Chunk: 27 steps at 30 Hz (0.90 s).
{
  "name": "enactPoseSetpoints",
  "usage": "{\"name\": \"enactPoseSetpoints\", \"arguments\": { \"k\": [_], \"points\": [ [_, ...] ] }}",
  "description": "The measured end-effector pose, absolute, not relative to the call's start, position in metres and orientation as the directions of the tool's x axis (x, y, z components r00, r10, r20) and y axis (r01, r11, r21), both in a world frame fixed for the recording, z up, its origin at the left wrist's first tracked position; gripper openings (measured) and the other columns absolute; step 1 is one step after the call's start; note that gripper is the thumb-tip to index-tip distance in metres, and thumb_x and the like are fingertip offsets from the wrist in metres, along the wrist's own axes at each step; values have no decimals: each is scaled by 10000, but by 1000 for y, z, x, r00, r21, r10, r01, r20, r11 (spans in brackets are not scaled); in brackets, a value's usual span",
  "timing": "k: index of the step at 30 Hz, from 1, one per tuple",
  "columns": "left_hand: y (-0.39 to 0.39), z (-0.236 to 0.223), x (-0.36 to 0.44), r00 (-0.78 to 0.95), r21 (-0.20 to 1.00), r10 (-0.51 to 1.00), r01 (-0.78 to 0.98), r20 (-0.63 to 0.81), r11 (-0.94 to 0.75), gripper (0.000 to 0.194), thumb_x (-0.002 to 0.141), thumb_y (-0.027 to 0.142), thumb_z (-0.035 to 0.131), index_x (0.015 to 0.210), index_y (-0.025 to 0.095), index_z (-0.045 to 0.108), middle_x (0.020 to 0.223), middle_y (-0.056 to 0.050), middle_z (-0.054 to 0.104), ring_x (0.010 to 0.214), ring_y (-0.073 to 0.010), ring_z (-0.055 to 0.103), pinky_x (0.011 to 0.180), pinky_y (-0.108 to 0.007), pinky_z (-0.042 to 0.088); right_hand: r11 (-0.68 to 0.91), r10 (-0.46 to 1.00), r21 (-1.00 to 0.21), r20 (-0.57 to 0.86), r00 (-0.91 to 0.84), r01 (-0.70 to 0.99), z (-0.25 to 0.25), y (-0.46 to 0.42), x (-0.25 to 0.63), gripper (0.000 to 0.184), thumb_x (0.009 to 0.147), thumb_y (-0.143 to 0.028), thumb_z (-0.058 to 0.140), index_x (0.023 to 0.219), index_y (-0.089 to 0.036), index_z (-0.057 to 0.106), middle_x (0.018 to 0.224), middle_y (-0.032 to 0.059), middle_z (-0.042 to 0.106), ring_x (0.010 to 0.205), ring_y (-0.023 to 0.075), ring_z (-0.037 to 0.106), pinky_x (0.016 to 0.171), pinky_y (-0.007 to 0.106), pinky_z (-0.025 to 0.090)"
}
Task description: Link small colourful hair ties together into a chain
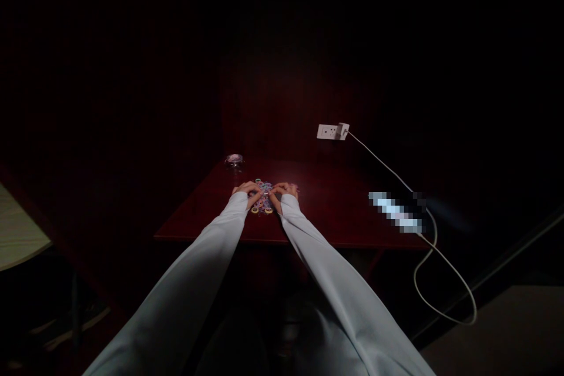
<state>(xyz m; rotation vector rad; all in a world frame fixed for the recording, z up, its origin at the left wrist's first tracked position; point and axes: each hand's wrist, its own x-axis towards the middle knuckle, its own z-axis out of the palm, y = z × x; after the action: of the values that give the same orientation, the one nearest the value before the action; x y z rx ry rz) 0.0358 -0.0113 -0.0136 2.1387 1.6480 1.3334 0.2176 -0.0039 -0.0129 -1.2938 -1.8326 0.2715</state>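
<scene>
A heap of small coloured rings, like little elastic bands, lies on a dark red table. My left hand rests at the heap's left side with its fingers curled over the rings. My right hand sits at the heap's right side, fingers curled inward in the same way. The two hands nearly meet over the pile. Both arms are in pale long sleeves. The room is dim, and I cannot make out whether either hand pinches a ring.
A small round glass dish stands at the table's far left. A white wall socket with a charger feeds a white cable running to a blurred device at the right edge. A pale surface lies far left.
</scene>
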Motion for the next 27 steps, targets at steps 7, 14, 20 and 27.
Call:
{"name": "enactPoseSetpoints", "arguments": {
  "k": [7, 14, 20, 27],
  "points": [
    [-13, -12, 37, 12, 588, 845, 713, 535, -382, 112, 891, 207, 744, 789, 239, 776, 994, -28, 796, 899, -211, 665, 899, -361, 460, 434, 859, -609, 501, -103, 664, -10, -6, 218, 103, 936, -213, 746, 867, -258, 807, 1191, 32, 739, 1170, 238, 575, 1076, 403, 403],
    [-13, -12, 36, 12, 571, 838, 727, 545, -381, 139, 914, 258, 738, 779, 250, 769, 991, -22, 808, 958, -232, 677, 947, -379, 453, 456, 852, -623, 512, -109, 636, -12, -2, 219, 143, 942, -190, 720, 842, -252, 802, 1176, 36, 751, 1160, 247, 576, 1072, 418, 410],
    [-14, -10, 34, 25, 564, 858, 744, 512, -358, 130, 912, 276, 730, 794, 246, 776, 1019, -22, 816, 1017, -243, 685, 976, -384, 439, 446, 857, -626, 504, -105, 639, -12, -2, 217, 147, 942, -187, 728, 828, -241, 804, 1176, 38, 752, 1161, 239, 575, 1062, 402, 413],
    [-11, -11, 34, 25, 568, 865, 745, 502, -351, 151, 901, 260, 733, 754, 239, 763, 1020, -21, 822, 997, -228, 686, 983, -376, 446, 470, 839, -587, 530, -126, 659, -17, -1, 217, 152, 935, -198, 727, 798, -247, 774, 1174, 22, 743, 1140, 225, 573, 1046, 395, 419]
  ]
}}
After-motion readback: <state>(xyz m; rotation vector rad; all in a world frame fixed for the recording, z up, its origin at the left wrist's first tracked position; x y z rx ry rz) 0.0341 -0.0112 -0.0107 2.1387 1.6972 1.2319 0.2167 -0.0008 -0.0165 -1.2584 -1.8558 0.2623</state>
